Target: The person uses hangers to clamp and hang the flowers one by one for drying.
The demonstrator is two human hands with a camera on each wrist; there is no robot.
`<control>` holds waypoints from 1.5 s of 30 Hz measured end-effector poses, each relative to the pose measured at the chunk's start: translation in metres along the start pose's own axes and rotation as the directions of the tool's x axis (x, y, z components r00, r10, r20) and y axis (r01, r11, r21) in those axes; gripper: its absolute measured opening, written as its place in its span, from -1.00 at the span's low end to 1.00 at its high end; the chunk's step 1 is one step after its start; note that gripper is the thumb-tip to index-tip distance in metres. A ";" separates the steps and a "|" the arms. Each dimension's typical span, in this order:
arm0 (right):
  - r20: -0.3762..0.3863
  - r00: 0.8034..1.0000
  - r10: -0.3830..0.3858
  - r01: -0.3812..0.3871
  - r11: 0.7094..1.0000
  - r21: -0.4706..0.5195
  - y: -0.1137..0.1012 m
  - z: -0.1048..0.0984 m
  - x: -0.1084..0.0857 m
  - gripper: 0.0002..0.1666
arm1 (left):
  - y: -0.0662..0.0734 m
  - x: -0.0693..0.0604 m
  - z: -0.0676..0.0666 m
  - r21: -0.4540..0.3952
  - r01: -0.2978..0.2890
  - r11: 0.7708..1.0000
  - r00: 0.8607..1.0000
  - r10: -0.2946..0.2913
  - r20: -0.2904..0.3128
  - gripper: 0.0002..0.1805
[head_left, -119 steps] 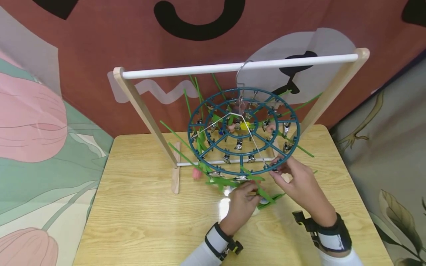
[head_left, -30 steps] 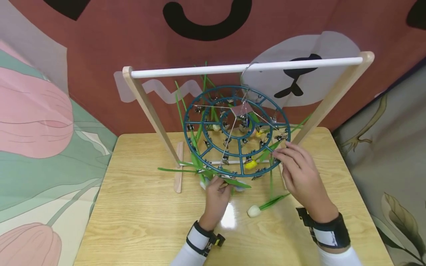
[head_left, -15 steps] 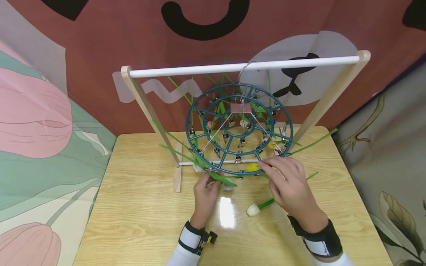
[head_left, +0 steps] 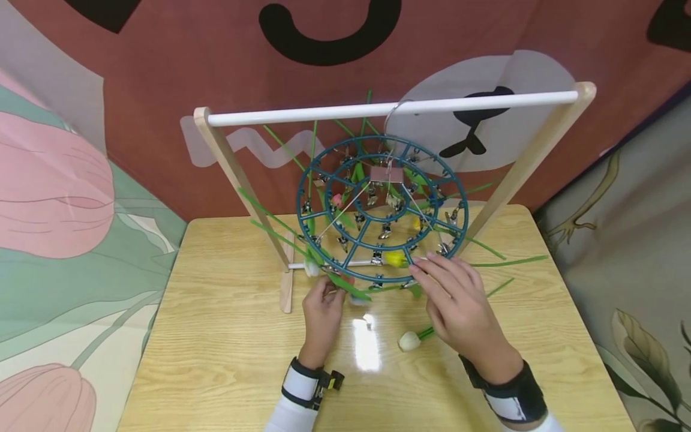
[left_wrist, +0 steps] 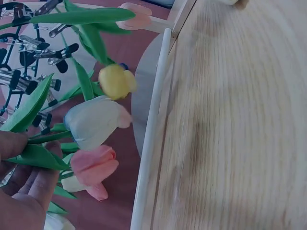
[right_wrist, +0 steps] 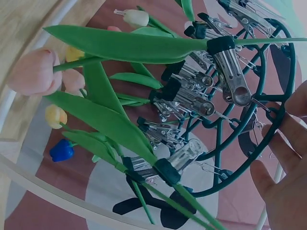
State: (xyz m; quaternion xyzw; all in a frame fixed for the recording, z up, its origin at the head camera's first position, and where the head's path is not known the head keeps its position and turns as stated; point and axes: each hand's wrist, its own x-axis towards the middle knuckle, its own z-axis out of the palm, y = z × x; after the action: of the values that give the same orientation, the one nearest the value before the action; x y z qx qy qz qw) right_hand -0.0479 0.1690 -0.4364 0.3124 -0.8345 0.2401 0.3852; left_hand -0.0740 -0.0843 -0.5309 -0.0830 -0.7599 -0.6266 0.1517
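Observation:
A dark teal ring hanger (head_left: pixel 299 207) hangs from its hook, with metal clips (right_wrist: pixel 230 72) holding several artificial tulips, stems outward. In front, my left hand (head_left: pixel 321 312) pinches the green stem of a pale blue-white tulip (left_wrist: pixel 93 122) between thumb and fingers. Beside that bloom, in the left wrist view, is a pink tulip (left_wrist: pixel 93 165). My right hand (head_left: pixel 459 306) touches the front right of the hanger's rim with its fingertips, fingers fairly straight. Nearby, a pale pink tulip (right_wrist: pixel 33 72) hangs in a clip. The rim's contact point is partly hidden by the fingers.
A wooden rack with a white top rod (head_left: pixel 302 114) stands on the wooden table (head_left: pixel 216 360). Its lower white rod (left_wrist: pixel 152 115) runs behind the flowers. A white tulip (head_left: pixel 409 341) lies on the tabletop, near my right hand. A patterned cloth (head_left: pixel 156 72) hangs behind.
The hanger has turned, its front edge sliding left, and the clipped tulips have shifted with it. Both hands have moved left along the rim. The white tulip on the table has come into fuller view.

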 end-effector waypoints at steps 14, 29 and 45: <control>-0.115 0.993 -0.027 0.028 0.999 0.015 -0.004 -0.006 -0.005 -0.55 | 0.001 0.005 -0.004 0.104 -0.036 0.994 0.998 0.041 -0.045 -0.68; -0.135 0.988 0.076 -0.076 0.997 0.008 0.031 -0.023 -0.070 -0.56 | -0.001 0.007 -0.013 0.167 0.003 0.986 1.000 0.000 -0.017 -0.64; 0.454 0.773 0.443 -0.336 0.893 -0.299 0.126 -0.024 -0.170 -0.43 | -0.005 -0.003 -0.018 0.189 0.026 0.982 0.998 -0.038 0.059 -0.71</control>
State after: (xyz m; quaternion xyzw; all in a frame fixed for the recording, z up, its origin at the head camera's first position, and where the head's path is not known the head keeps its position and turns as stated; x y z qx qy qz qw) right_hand -0.0390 0.3288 -0.5772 0.1436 -0.9724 0.1381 0.1211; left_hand -0.0708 -0.1028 -0.5336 -0.0756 -0.8212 -0.5516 0.1250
